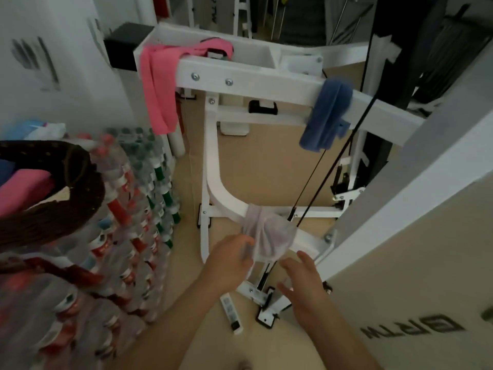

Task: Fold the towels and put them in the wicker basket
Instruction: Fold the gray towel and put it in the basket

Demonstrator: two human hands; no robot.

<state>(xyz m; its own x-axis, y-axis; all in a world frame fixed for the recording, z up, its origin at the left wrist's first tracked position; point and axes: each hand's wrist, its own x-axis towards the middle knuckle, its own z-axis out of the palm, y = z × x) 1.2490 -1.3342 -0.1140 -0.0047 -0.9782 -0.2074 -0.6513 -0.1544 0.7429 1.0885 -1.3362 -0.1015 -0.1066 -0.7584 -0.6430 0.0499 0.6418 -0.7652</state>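
Right hand open, fingers spread, empty, just below pale towel. Left hand pinches towel's left edge. Towel draped over frame bar. Best: grip both edges, lift clear of black rods. Wicker basket well left of hands; pink towel, blue towel hang beyond.

The wicker basket runs off the left edge; the blue towel is motion-blurred.

Storage room: shrink-wrapped bottled-water packs stacked left of the left hand; white bolted steel frame ahead of the right hand.
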